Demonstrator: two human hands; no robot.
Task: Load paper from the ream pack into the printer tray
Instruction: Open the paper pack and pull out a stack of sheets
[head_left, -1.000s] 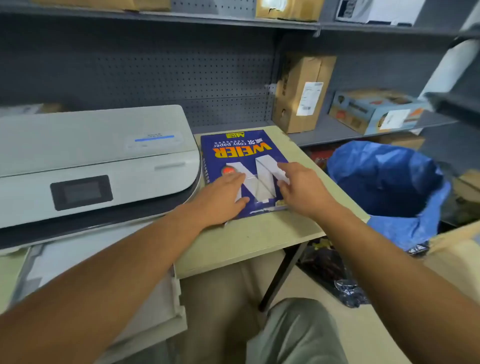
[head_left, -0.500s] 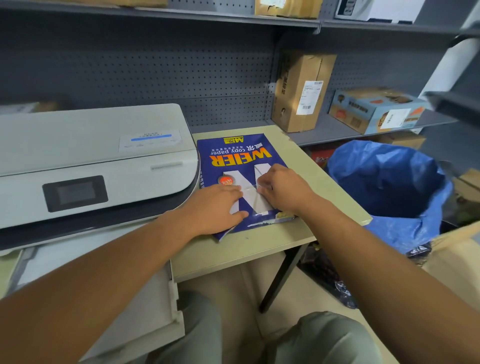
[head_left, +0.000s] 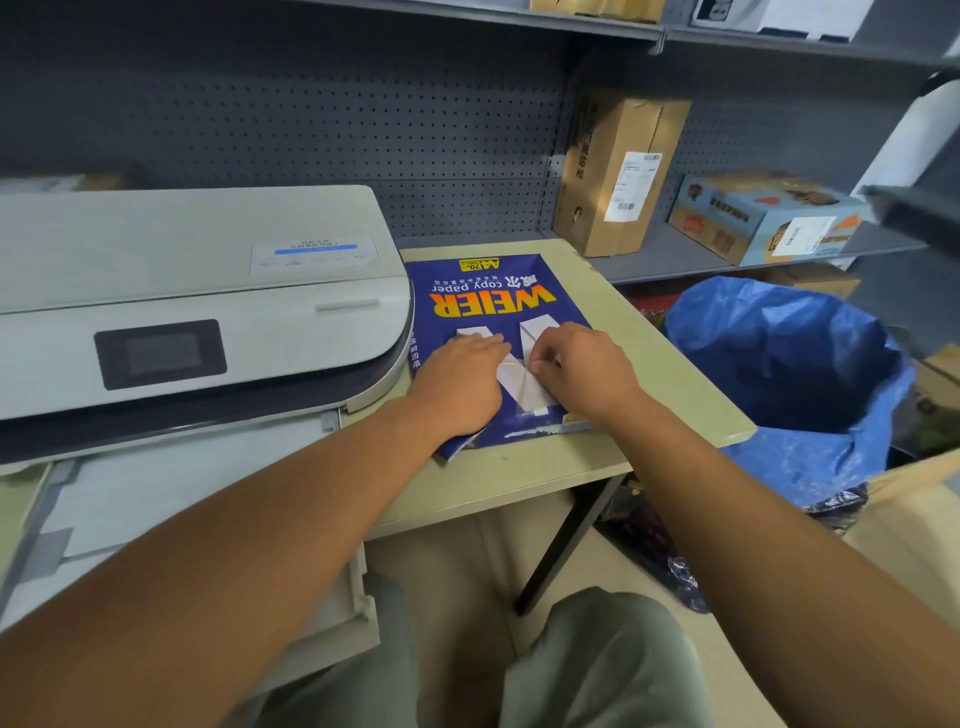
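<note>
Inspecting ream pack (head_left: 493, 312): blue wrapper, lies flat on the table (head_left: 649, 395), just beside the printer (head_left: 208, 312), label upside down to the wearer. Pack appears sealed apart from a lifted corner at near-left edge.

Left hand (head_left: 460, 382): palm down on the pack, fingers together and flat, pressing. Judged purpose: pin the pack so it won't slide while the other hand works the wrapper.

Right hand (head_left: 584, 374): knuckles up, fingertips curled in at the folded white flap seam (head_left: 524, 384) mid-pack, apparently pinching or picking at the fold edge. Exact pinch not confirmable; fingertips tucked under the hand.

Printer tray (head_left: 156, 519): pulled out below the printer, near-left, well apart from both hands. Looks pale inside; whether that's paper or bare tray, can't tell. Left end cut off by frame, part covered by left forearm.

Step in hand, est.: opening wrapper. No sheets out yet.

Other: blue bin bag (head_left: 805, 374) open to right of table, prob. handy for wrapper waste. Small print on pack unreadable.
</note>
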